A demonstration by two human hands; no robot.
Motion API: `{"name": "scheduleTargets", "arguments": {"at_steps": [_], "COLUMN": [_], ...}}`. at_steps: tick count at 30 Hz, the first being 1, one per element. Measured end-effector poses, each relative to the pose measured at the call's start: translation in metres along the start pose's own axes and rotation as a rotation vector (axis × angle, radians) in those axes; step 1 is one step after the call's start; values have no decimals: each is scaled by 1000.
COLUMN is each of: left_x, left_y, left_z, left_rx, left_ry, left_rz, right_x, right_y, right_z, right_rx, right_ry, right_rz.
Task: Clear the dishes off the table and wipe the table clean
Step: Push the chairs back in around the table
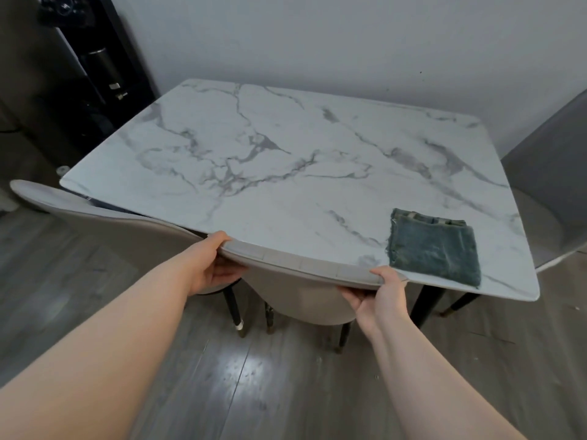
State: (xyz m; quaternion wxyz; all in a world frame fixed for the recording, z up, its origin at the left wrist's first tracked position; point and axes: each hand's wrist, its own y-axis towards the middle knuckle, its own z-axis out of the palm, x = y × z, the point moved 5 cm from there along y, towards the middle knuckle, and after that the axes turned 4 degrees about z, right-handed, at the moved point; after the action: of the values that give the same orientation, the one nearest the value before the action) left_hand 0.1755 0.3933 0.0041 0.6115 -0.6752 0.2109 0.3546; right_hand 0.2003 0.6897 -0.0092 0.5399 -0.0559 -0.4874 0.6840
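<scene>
A grey chair (305, 300) with a curved backrest is seen in the foreground, its dark legs tipped in a brass colour. A second chair (95, 214) of the same kind is placed just beside it on the left, and a third chair (546, 173) is seen at the right edge. The grey wood floor (254, 376) is marked by a glare patch. A dark shelf unit (95, 58) is set by the plain wall (317, 42).
</scene>
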Motion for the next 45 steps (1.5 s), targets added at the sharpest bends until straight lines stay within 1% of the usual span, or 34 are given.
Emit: {"name": "scheduleTargets", "arguments": {"at_steps": [3,7,10,12,15,17,20,23,25,26,29,32,34,37,40,42,45], "left_x": [5,4,-11,-25,-52,-71,-101,-121,-124,-122,-98,-63,-35,-9,9,12,6], "left_y": [-2,-7,-13,-18,-28,-39,-63,-90,-108,-116,-139,-147,-152,-153,-146,-137,-120], "left_z": [0,-2,-3,-7,-5,3,39,107,168,193,308,408,488,571,657,691,752], "left_rx": [-51,-93,-170,-251,-320,-344,-348,-229,-71,17,290,528,649,734,750,727,702], "left_ry": [76,116,136,203,350,428,532,544,569,605,721,808,873,965,1095,1111,1073], "left_rz": [-33,-62,15,78,246,406,682,888,959,964,959,904,844,731,634,569,511], "right_x": [-2,-3,1,5,17,28,54,91,120,130,181,233,288,365,453,496,567], "right_y": [-3,-9,-14,-21,-31,-41,-57,-73,-78,-79,-84,-86,-85,-83,-82,-79,-62], "right_z": [-2,-3,-2,-3,-6,-10,-24,-50,-74,-81,-134,-182,-223,-264,-306,-320,-337], "right_rx": [-57,-118,-167,-226,-268,-290,-289,-306,-310,-307,-346,-382,-416,-457,-505,-515,-535], "right_ry": [-54,-90,-211,-285,-332,-353,-349,-354,-333,-321,-277,-317,-380,-533,-748,-900,-1082], "right_rz": [8,57,104,85,13,-42,-120,-178,-217,-233,-280,-301,-324,-384,-414,-430,-444]}}
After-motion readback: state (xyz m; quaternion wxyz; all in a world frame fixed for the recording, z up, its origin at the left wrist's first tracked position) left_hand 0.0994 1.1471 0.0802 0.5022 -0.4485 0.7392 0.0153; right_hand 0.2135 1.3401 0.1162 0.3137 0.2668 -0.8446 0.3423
